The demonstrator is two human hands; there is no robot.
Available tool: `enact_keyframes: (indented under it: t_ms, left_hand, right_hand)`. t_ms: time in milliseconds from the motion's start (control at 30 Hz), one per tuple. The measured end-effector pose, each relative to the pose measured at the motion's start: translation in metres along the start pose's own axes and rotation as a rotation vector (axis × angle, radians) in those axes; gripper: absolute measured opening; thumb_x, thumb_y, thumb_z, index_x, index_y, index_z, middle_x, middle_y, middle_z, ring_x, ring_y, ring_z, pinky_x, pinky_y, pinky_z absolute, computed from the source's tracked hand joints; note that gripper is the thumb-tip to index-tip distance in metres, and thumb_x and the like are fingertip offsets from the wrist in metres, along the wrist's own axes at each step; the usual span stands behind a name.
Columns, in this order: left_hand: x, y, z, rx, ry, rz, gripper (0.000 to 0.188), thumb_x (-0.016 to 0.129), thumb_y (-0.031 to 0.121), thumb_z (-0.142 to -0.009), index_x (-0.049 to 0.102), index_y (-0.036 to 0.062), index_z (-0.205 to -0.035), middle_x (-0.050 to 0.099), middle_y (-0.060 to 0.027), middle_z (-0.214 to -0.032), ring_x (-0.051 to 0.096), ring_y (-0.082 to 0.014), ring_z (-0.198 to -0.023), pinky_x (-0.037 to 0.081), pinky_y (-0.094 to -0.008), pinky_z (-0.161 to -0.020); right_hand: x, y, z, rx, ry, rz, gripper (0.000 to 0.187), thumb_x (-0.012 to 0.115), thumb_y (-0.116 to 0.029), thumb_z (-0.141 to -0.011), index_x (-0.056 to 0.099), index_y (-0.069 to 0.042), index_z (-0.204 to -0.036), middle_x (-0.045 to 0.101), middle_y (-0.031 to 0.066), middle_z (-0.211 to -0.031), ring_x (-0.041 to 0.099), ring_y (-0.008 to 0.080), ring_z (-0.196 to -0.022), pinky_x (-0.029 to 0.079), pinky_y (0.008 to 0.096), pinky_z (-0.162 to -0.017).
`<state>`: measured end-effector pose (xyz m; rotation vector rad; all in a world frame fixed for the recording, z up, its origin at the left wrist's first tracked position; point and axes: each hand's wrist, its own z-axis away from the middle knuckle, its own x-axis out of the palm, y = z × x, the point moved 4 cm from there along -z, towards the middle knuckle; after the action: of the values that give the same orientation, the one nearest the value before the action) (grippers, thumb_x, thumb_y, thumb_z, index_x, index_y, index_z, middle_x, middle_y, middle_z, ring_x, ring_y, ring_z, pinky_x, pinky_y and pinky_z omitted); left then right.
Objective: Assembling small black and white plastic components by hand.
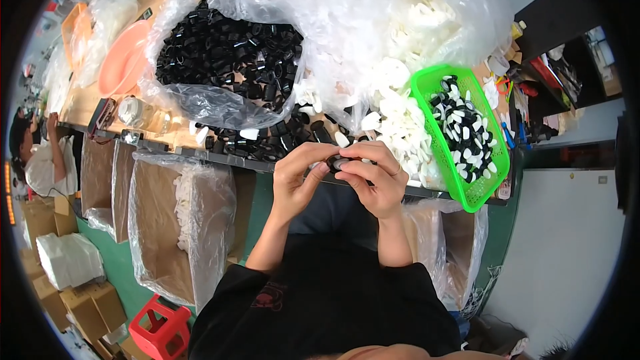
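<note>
Both hands meet over the table's front edge, fingers pinched round one small black plastic part (335, 163). My left hand (297, 177) grips it from the left with thumb and forefinger. From the right, my right hand (377, 179) closes on it, and the fingers hide much of its shape. A white plastic piece (342, 139) shows just beyond the fingertips. Loose black parts (283, 139) lie along the table near my left hand. White pieces (403, 123) are heaped beyond my right hand. A green basket (419, 93) at the right holds mixed black and white parts.
A clear bag of black parts (230, 53) lies open at the back left, with a bag of white pieces (427, 23) at the back right. Lined cartons (157, 220) stand below the edge. A red stool (160, 327) is lower left; another person (50, 160) sits far left.
</note>
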<state>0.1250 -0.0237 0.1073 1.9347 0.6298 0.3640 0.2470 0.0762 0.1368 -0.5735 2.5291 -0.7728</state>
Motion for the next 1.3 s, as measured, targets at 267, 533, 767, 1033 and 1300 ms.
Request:
enact_keyframes:
  t_ms: [267, 533, 767, 1033, 1300]
  left_hand:
    - [0.0033, -0.0121, 0.0044, -0.116, 0.01, 0.154, 0.018, 0.058, -0.004, -0.094, 0.068, -0.0057, -0.109, 0.067, -0.0154, -0.108, 0.065, -0.0212, -0.097, 0.052, -0.0286, -0.082]
    - [0.0055, -0.0079, 0.0022, -0.043, 0.011, 0.147, 0.02, 0.06, -0.001, -0.094, 0.067, -0.0054, -0.111, 0.066, -0.0176, -0.112, 0.063, -0.0249, -0.105, 0.051, -0.0325, -0.09]
    - [0.0044, -0.0115, 0.0067, -0.085, 0.02, 0.207, 0.018, 0.06, -0.003, -0.093, 0.066, -0.0062, -0.11, 0.066, -0.0181, -0.11, 0.063, -0.0249, -0.102, 0.051, -0.0328, -0.089]
    - [0.005, -0.0111, 0.0055, -0.034, 0.011, 0.197, 0.019, 0.06, -0.003, -0.093, 0.065, -0.0075, -0.111, 0.066, -0.0171, -0.108, 0.064, -0.023, -0.098, 0.052, -0.0312, -0.085]
    - [0.0035, -0.0056, 0.0036, -0.003, -0.024, 0.213, 0.024, 0.066, -0.004, -0.086, 0.065, -0.0074, -0.11, 0.066, -0.0172, -0.11, 0.065, -0.0254, -0.098, 0.052, -0.0338, -0.087]
  right_hand:
    - [0.0017, 0.0018, 0.0016, 0.004, -0.03, -0.003, 0.022, 0.083, -0.011, -0.075, 0.067, -0.004, -0.09, 0.07, 0.0109, -0.102, 0.066, 0.027, -0.085, 0.054, 0.0314, -0.067]
    - [0.0007, 0.0033, 0.004, 0.045, -0.031, -0.017, 0.022, 0.081, -0.012, -0.078, 0.065, -0.003, -0.09, 0.07, 0.0109, -0.101, 0.067, 0.0271, -0.087, 0.054, 0.0337, -0.072]
    - [0.0005, 0.0034, 0.0038, 0.085, -0.055, -0.019, 0.021, 0.08, -0.012, -0.08, 0.064, -0.003, -0.09, 0.07, 0.0113, -0.101, 0.067, 0.0264, -0.086, 0.054, 0.033, -0.073]
    - [0.0012, 0.0039, -0.0007, 0.102, -0.073, 0.009, 0.02, 0.08, -0.01, -0.08, 0.067, -0.001, -0.092, 0.069, 0.0115, -0.101, 0.067, 0.0255, -0.086, 0.054, 0.0317, -0.073]
    - [-0.002, -0.0007, 0.0013, 0.101, -0.078, 0.021, 0.021, 0.08, -0.006, -0.078, 0.069, -0.001, -0.094, 0.069, 0.011, -0.102, 0.067, 0.0248, -0.085, 0.055, 0.0315, -0.072]
